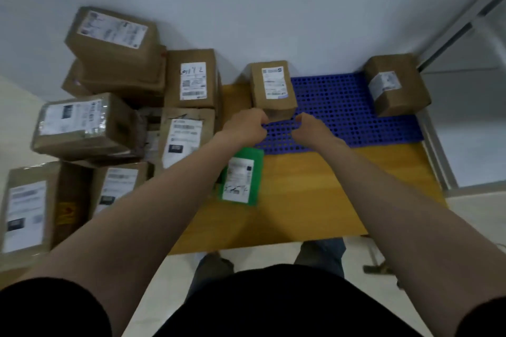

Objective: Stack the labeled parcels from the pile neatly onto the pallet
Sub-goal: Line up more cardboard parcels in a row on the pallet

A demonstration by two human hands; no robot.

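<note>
A small brown parcel (273, 89) with a white label stands on the left end of the blue perforated pallet (342, 112). My left hand (246, 126) and my right hand (310, 127) are curled at its near bottom corners, one on each side, touching it. A second brown labeled parcel (395, 86) sits at the pallet's far right corner. A pile of brown labeled parcels (109, 107) lies to the left. A green labeled parcel (241, 176) rests on the wooden board, partly under my left forearm.
The pallet lies on a yellow wooden board (315, 194) against a white wall (246, 8). A metal door frame (438, 159) runs along the right. My legs and feet stand at the board's near edge.
</note>
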